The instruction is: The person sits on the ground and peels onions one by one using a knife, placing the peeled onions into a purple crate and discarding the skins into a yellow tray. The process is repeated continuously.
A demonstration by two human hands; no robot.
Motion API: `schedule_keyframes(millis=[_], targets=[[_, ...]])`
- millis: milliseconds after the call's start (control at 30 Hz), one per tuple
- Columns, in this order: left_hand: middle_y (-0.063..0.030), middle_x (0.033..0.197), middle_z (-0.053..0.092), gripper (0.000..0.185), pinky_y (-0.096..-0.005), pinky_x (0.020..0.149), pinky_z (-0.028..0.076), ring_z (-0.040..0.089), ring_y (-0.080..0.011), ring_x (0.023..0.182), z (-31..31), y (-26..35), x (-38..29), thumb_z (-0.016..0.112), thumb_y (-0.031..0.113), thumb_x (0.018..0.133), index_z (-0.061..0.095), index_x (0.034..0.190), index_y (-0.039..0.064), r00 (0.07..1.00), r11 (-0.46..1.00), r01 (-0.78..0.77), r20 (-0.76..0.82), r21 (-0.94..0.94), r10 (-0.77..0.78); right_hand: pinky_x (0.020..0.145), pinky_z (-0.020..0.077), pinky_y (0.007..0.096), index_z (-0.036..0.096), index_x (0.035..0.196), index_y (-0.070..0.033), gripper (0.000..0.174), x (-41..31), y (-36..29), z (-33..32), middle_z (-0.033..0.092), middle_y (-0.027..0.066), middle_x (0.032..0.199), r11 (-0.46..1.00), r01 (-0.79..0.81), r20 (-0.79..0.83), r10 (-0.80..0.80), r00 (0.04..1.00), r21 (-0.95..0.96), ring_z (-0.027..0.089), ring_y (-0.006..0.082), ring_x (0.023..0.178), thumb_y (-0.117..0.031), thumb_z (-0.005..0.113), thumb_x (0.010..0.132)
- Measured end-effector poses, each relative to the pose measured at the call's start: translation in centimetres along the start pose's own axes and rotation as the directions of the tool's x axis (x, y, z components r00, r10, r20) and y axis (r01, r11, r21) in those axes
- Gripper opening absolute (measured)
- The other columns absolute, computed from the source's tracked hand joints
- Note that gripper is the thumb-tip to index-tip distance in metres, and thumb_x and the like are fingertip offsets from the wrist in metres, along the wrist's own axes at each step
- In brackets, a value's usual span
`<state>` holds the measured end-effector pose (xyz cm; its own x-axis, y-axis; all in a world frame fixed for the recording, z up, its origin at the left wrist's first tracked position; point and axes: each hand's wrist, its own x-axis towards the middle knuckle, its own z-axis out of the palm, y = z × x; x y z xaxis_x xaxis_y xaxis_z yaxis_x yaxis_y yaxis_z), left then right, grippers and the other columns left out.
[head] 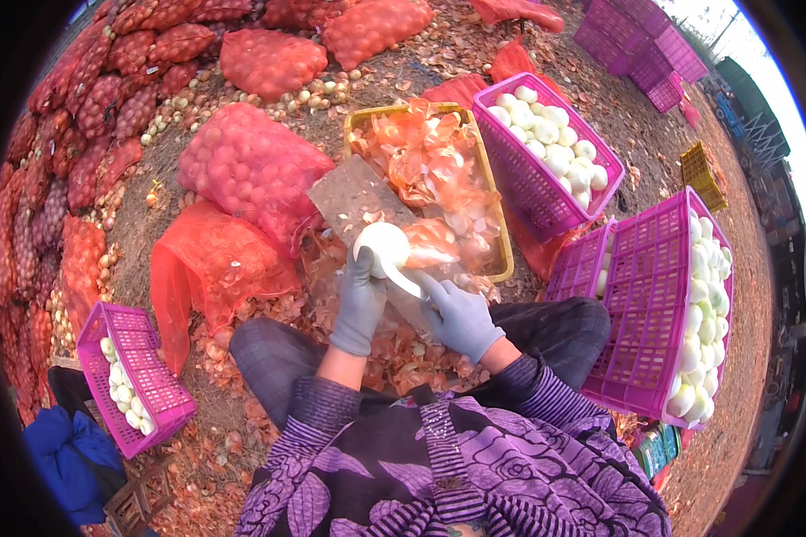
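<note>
My left hand, in a grey glove, grips a peeled white onion from below, its thumb against the side. A white curved strip hangs from the onion and reaches the fingers of my gloved right hand, which are closed around its far end; whether it is peel or a blade I cannot tell. Under the onion lies a worn board, resting against a yellow crate heaped with orange onion skins. More skins cover the ground between my legs.
Purple crates of peeled onions stand at the right, upper right and lower left. Red mesh sacks of onions lie at the left, with a large pile beyond. A person in blue is at the lower left.
</note>
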<state>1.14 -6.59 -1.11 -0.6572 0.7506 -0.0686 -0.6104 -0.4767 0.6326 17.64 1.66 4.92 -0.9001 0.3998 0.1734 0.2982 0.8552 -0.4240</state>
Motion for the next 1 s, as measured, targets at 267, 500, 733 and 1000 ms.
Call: schedule_keyframes(millis=[267, 500, 733, 1000], targets=[[-0.0100, 0.124, 0.056, 0.068, -0.0343, 0.096, 0.050, 0.058, -0.0196, 0.111, 0.3, 0.0, 0.0, 0.073, 0.038, 0.088, 0.041, 0.137, 0.002, 0.984, 0.935, -0.109, -0.095, 0.337, 0.149, 0.055, 0.0501, 0.0404, 0.047, 0.137, -0.014, 0.049, 0.1, 0.6, -0.2, 0.061, 0.0109, 0.081, 0.991, -0.024, 0.038, 0.029, 0.999, -0.132, 0.066, 0.0274, 0.068, -0.018, 0.058, 0.089], [-0.0105, 0.116, 0.058, 0.063, -0.0301, 0.084, 0.053, 0.060, -0.0168, 0.101, 0.9, 0.3, 0.5, 0.077, 0.033, 0.084, 0.046, 0.127, 0.000, 0.966, 0.896, -0.132, -0.148, 0.424, 0.212, 0.059, 0.0494, 0.0382, 0.049, 0.136, -0.009, 0.047, 1.2, -1.1, 0.0, 0.061, 0.0146, 0.078, 0.325, -0.511, 0.452, 0.243, 0.858, 0.796, 0.062, 0.0277, 0.063, -0.009, 0.055, 0.090], [-0.0115, 0.116, 0.059, 0.062, -0.0305, 0.086, 0.053, 0.060, -0.0172, 0.102, 1.5, 1.2, 0.2, 0.076, 0.034, 0.084, 0.048, 0.127, -0.001, 0.973, 0.878, -0.106, -0.134, 0.466, 0.189, 0.054, 0.0440, 0.0285, 0.048, 0.137, -0.006, 0.047, 0.2, -0.6, 1.6, 0.051, 0.0013, 0.071, 0.965, -0.192, 0.025, 0.191, 0.981, 0.177, 0.048, 0.0099, 0.056, -0.010, 0.054, 0.091], [-0.0098, 0.122, 0.060, 0.066, -0.0354, 0.097, 0.048, 0.057, -0.0195, 0.114, 0.4, 1.1, -0.2, 0.060, 0.052, 0.092, 0.050, 0.132, 0.001, 0.995, 0.988, 0.084, -0.073, 0.132, -0.075, 0.045, 0.0357, 0.0185, 0.051, 0.133, -0.004, 0.040, 1.5, -1.0, 0.8, 0.049, -0.0046, 0.073, 0.062, -0.384, 0.311, 0.473, 0.824, 0.921, 0.042, 0.0025, 0.052, -0.013, 0.059, 0.095]])
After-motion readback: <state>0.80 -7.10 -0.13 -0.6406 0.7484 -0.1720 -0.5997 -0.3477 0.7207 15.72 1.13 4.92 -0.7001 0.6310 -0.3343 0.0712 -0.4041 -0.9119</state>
